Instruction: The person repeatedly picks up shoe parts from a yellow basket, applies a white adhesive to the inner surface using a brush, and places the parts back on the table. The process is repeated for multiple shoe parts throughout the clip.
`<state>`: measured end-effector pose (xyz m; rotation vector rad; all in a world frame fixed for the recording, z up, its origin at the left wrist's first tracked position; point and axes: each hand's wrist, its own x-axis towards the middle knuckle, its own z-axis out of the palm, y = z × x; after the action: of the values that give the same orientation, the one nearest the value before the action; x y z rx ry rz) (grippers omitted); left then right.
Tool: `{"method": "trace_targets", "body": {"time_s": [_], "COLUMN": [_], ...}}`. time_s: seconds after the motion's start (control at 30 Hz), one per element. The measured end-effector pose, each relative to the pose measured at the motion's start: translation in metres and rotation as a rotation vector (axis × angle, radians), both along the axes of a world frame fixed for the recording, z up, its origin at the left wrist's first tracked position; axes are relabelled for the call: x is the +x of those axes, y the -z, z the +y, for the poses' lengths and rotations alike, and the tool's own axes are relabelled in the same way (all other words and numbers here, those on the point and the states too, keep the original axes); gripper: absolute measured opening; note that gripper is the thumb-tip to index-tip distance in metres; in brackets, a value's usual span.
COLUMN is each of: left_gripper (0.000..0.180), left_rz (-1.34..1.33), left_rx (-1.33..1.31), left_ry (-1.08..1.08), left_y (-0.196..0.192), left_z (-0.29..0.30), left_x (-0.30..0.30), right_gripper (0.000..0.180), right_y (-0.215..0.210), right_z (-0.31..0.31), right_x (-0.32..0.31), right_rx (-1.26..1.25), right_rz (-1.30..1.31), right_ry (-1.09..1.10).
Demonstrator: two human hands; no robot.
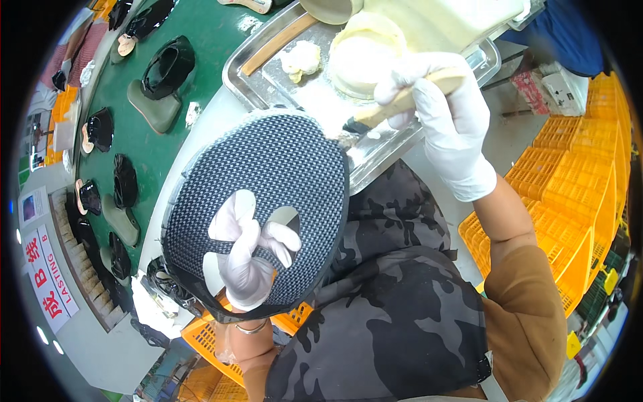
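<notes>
Nearest, over a lap in a camouflage apron [395, 315], the left hand [249, 258] in a white glove has its grip closed through the opening of one dark woven shoe upper [268, 181], fingers poking out on its patterned face and holding it up flat. The upper hangs just in front of the surface edge, overlapping a corner of the metal tray [375, 151].

Above it, the right hand [439, 110], also gloved in white, has its grip wrapped tight around the wooden handle of one brush [395, 104]; the dark bristles touch the top edge of the upper.

On the tray lie one round tub of white paste [362, 57] and one white crumpled lump [301, 59] (a rag or dried paste, hard to tell).

Farther left, a green belt [144, 117] carries about nine black shoes on lasts. Orange crates [576, 194] are stacked to the right.
</notes>
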<state>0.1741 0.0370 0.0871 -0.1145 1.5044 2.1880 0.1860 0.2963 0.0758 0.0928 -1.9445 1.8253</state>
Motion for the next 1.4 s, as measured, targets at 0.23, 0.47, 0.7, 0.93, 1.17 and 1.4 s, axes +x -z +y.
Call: {"method": "trace_targets", "body": {"time_s": [0.23, 0.47, 0.7, 0.93, 1.17, 1.4], "left_gripper": [0.034, 0.038, 0.042, 0.039, 0.043, 0.038], "left_rz": [0.201, 0.225, 0.203, 0.359, 0.410, 0.663], "left_rx": [0.010, 0.044, 0.121, 0.040, 0.092, -0.048], "left_ry": [-0.041, -0.049, -0.199, -0.479, -0.435, -0.465], "left_y": [0.013, 0.014, 0.029, 0.032, 0.030, 0.040], "left_z": [0.003, -0.001, 0.009, 0.024, 0.037, 0.041], "left_x": [0.014, 0.017, 0.011, 0.008, 0.003, -0.005], "right_gripper": [0.015, 0.015, 0.014, 0.017, 0.018, 0.017], "right_y": [-0.029, -0.014, 0.002, -0.018, -0.013, -0.015], "right_z": [-0.017, -0.018, -0.015, -0.022, -0.020, -0.036], "right_x": [-0.040, -0.043, -0.002, -0.032, -0.001, -0.021], "right_rx": [-0.271, -0.153, -0.260, -0.220, -0.259, -0.272], "right_rz": [0.225, 0.222, 0.167, 0.237, 0.078, 0.038], "right_ry": [-0.017, 0.144, 0.130, 0.258, 0.091, 0.292]}}
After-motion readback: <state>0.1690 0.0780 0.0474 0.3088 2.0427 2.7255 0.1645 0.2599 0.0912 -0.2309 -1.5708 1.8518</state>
